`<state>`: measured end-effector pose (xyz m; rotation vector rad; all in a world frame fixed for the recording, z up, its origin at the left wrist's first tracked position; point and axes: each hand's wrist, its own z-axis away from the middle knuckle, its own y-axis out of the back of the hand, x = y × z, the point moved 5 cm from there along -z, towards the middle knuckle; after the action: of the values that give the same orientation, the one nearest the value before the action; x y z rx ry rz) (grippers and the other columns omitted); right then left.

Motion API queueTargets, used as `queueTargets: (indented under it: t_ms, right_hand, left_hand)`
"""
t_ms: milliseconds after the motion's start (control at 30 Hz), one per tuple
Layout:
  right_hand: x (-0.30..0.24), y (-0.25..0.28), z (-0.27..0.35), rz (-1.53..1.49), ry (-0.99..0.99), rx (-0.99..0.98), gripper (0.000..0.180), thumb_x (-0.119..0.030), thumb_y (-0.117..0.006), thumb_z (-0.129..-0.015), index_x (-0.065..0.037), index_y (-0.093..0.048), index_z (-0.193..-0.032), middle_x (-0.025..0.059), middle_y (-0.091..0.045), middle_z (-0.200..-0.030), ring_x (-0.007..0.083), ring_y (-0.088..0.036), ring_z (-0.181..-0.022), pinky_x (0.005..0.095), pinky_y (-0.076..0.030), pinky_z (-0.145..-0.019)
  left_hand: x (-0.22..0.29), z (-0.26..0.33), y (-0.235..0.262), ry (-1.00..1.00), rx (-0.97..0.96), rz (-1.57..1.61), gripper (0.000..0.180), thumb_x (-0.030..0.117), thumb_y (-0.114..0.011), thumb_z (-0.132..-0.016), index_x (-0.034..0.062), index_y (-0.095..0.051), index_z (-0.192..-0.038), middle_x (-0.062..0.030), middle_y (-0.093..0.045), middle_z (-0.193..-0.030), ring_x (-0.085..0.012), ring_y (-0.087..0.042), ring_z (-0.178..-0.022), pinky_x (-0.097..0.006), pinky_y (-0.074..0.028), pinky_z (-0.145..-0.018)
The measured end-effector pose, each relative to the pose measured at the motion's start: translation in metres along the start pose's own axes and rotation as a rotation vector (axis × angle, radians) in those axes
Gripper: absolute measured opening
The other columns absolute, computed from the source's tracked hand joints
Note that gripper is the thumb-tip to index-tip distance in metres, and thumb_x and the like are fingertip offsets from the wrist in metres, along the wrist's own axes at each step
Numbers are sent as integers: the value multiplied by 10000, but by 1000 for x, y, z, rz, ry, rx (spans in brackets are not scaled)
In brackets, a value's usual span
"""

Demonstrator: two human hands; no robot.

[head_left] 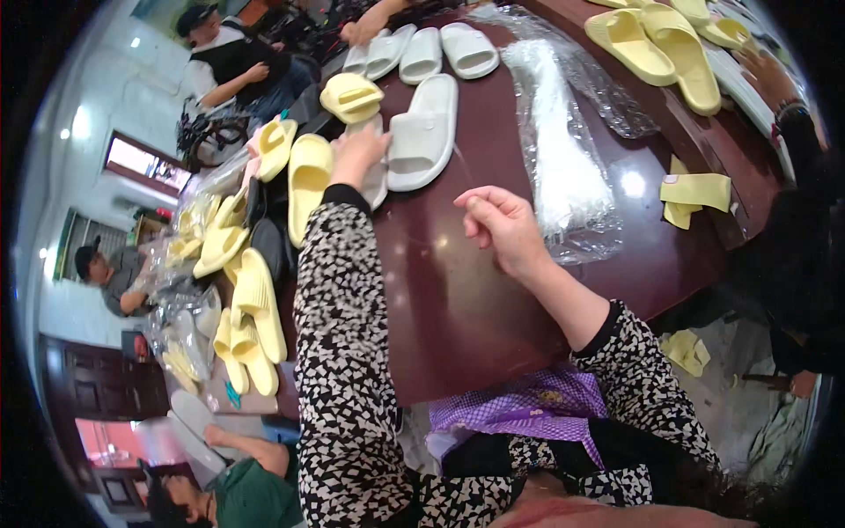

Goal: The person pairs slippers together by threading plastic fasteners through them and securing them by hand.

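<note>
At the table's left side, my left hand (359, 151) grips a light grey slipper (376, 183), partly covering it. Another light grey slipper (424, 132) lies just to its right, sole down. A yellow slipper (352, 97) sits beyond my left fingers, and a second yellow slipper (308, 187) lies beside my left wrist. My right hand (506, 229) hovers over the dark red table (466, 308), its fingers curled in with nothing visible in them. Near it lies a clear plastic bag (568, 167) with white contents.
Several grey slippers (421, 57) line the far edge. Yellow slippers (656, 48) lie at the far right, by another person's hand (767, 77). Yellow scraps (695, 192) rest on the right side. More yellow slippers (255, 304) are piled on the left, where several people work.
</note>
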<state>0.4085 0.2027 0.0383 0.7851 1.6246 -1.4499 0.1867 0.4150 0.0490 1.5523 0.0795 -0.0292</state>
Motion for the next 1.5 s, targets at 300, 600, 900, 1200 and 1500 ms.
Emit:
queueTargets:
  t_ms: [300, 600, 900, 1200, 1500]
  right_hand:
    - [-9, -14, 7, -68, -14, -97, 155, -129, -517, -922, -27, -627, -960, -4, -581, -637, 38, -471, -498, 181, -378, -461]
    - [-2, -12, 9, -66, -33, -96, 159, -147, -516, -927, -34, -625, -956, -10, -585, -639, 28, -460, -489, 177, -376, -462]
    - [-22, 7, -14, -49, 193, 61, 142, -68, -493, -891, -19, -615, -946, 9, -572, -634, 56, -496, -546, 198, -392, -497]
    - [-49, 54, -23, -244, 240, 271, 163, -110, -527, -919, 17, -614, -973, 26, -543, -650, 81, -454, -526, 213, -384, -491]
    - [-42, 55, -16, -265, 240, 260, 166, -119, -532, -925, 12, -616, -983, 31, -539, -660, 81, -433, -524, 228, -370, -488]
  left_hand:
    - [-23, -45, -1, -386, 115, 425, 490, 68, -496, -741, 188, -589, -1207, -176, -613, -1141, -334, -563, -1097, -389, -430, -941]
    - [10, -39, -9, -484, -77, 316, 380, 55, -532, -747, 114, -615, -1113, -142, -661, -948, -261, -636, -898, -342, -483, -762]
    - [-34, 3, -30, -366, -380, 448, 316, 111, -571, -726, -5, -619, -1016, -99, -622, -717, -156, -589, -642, -314, -463, -562]
    - [-3, 184, -17, 78, -734, 1200, 192, 74, -565, -801, -18, -611, -963, -55, -632, -884, -125, -584, -775, -264, -466, -655]
    - [-21, 335, -25, 377, -649, 2066, 348, 31, -492, -890, -55, -469, -1226, -137, -554, -1211, -216, -554, -1100, -317, -436, -975]
